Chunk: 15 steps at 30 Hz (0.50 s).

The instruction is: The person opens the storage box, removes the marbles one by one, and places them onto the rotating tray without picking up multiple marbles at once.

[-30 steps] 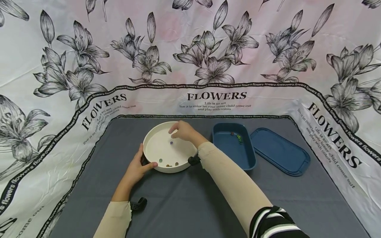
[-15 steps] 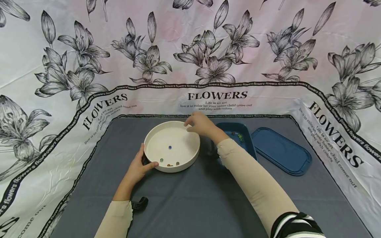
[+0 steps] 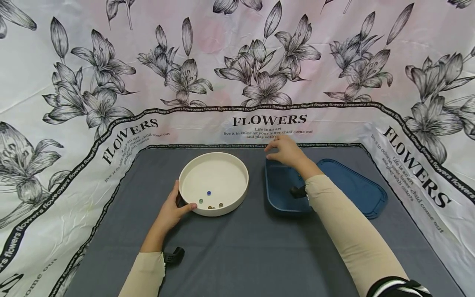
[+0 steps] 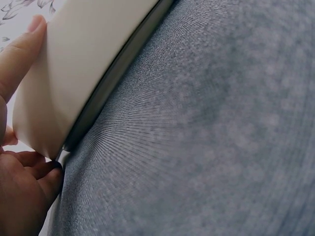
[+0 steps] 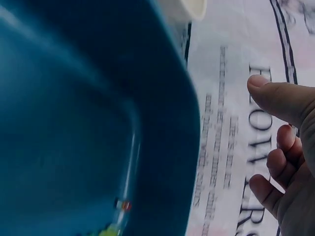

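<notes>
A round cream-coloured tray (image 3: 219,173) stands on the grey cloth, with a blue marble (image 3: 209,193), a pale green marble (image 3: 201,201) and a few brownish marbles (image 3: 220,205) near its front wall. My left hand (image 3: 171,212) grips the tray's left side, thumb on the rim. In the left wrist view, fingers curl at the tray's (image 4: 83,59) lower edge. My right hand (image 3: 287,152) is over the back of a blue rectangular box (image 3: 272,198). The right wrist view shows its thumb apart from loosely bent fingers, nothing visible between them. Inside the box lie a reddish marble (image 5: 125,205) and green ones (image 5: 109,231).
A blue lid (image 3: 356,189) lies flat to the right of the box, partly behind my right forearm. Grey cloth (image 3: 237,255) spreads in front of the tray and box. A flower-printed white border (image 3: 271,128) runs behind them.
My right hand has moved right, from above the round tray to over the blue box. The blue marble has rolled toward the tray's front. My left hand has kept its grip on the tray.
</notes>
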{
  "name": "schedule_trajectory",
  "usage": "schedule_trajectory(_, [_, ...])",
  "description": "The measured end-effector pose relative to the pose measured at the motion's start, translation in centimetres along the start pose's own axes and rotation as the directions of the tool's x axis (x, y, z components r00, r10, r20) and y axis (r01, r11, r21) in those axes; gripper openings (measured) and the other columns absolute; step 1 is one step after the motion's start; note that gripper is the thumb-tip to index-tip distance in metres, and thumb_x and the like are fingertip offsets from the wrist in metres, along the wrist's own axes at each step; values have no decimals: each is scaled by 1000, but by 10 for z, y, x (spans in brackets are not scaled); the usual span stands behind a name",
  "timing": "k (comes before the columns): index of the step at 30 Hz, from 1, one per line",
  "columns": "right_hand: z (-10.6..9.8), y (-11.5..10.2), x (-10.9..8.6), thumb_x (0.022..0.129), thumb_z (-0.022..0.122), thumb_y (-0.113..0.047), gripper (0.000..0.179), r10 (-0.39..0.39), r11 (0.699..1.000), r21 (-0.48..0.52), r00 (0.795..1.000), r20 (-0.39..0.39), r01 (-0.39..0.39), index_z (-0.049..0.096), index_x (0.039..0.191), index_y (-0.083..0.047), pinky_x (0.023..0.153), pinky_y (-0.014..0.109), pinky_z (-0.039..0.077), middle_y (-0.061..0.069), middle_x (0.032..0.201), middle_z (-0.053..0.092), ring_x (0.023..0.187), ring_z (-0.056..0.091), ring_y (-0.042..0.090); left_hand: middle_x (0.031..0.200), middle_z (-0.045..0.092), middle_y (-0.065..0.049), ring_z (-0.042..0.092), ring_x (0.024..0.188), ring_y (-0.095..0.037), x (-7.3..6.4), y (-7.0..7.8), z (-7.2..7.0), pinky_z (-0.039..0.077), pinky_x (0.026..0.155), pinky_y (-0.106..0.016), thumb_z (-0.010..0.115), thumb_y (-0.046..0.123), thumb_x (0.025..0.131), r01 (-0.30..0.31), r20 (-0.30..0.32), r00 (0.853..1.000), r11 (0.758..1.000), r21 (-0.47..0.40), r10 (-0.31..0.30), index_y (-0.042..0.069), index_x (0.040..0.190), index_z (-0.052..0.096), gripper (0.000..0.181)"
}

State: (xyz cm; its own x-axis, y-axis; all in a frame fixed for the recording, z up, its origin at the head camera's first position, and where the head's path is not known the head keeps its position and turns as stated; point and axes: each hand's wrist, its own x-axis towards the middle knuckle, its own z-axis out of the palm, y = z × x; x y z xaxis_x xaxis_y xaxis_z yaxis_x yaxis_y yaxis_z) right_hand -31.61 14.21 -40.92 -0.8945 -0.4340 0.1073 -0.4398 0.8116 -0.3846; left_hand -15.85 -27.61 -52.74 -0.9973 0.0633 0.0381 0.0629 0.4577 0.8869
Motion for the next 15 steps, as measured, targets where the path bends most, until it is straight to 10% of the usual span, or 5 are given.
schedule_trajectory(15, [-12, 54, -21, 91, 81, -25, 24, 100, 990, -93, 994, -40, -103, 80, 114, -16, 83, 48, 37, 13, 110, 49, 97, 43, 31, 172, -3, -15, 11, 158, -35, -2, 0, 0, 19, 125, -52, 86, 29, 86, -16, 6, 1000, 1000, -26, 16, 7, 165, -2, 120])
